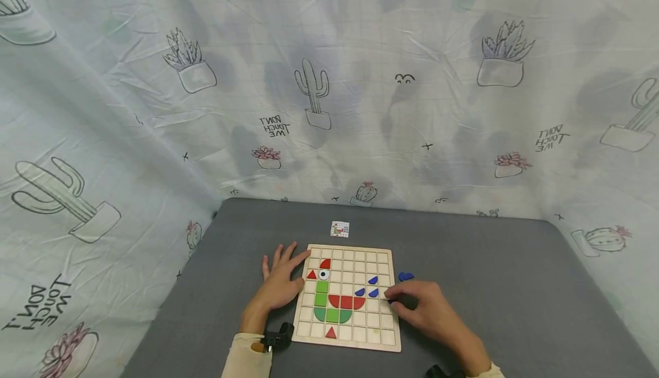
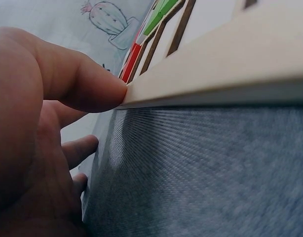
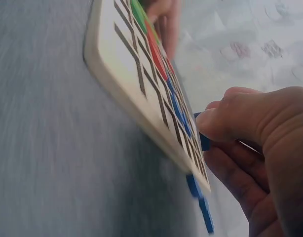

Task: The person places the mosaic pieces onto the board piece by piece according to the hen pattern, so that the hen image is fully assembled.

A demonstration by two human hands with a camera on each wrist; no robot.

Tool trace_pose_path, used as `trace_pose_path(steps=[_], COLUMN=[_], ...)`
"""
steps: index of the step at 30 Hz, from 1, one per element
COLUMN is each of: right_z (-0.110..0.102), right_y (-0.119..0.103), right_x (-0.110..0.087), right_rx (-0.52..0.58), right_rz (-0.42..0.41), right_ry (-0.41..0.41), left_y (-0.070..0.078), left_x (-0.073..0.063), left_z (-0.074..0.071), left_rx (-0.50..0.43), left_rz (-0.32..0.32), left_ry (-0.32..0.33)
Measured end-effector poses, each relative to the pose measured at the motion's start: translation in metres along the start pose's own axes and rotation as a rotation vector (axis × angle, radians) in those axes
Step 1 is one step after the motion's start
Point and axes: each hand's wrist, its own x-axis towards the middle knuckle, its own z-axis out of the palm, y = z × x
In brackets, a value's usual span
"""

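A wooden grid board (image 1: 360,335) lies on the table, bearing green, red and blue pieces and a white disc with a black dot (image 1: 323,274). My left hand (image 1: 278,287) rests at its left edge with fingers spread; in the left wrist view the thumb (image 2: 99,91) touches the rim. Over the right edge, my right hand (image 1: 427,309) pinches a blue piece (image 3: 205,143) between thumb and fingers; its shape is mostly hidden. Three blue half-round pieces sit on the board near that hand, one of them a blue half-round (image 1: 373,293).
Beyond the board's right edge, loose blue pieces (image 1: 405,276) lie on the grey table (image 1: 515,286). A small printed card (image 1: 340,229) lies behind the board. White cloth (image 1: 360,109) with cactus drawings hangs around the table's back and sides.
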Motion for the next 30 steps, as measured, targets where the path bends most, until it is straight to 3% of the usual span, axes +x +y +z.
trace_pose_path(steps=[6, 12, 16, 24, 30], right_z=[0.015, 0.025, 0.027, 0.031, 0.028], right_y=[-0.006, -0.011, -0.013, -0.017, -0.016], right_x=[0.014, 0.019, 0.019, 0.015, 0.014], right_rx=[0.023, -0.009, -0.016, -0.011, 0.002], right_rz=[-0.121, -0.231, -0.247, -0.202, -0.229], right_ry=[-0.084, -0.080, -0.075, -0.096, -0.075], left_y=[-0.001, 0.000, 0.001, -0.001, -0.003], left_x=[0.001, 0.002, 0.002, 0.001, 0.001], left_z=[0.002, 0.002, 0.001, 0.001, 0.002], left_rx=[0.003, -0.006, -0.010, 0.000, 0.005], left_rz=[0.000, 0.006, 0.005, 0.003, 0.000], left_ry=[-0.001, -0.001, -0.003, 0.000, 0.009])
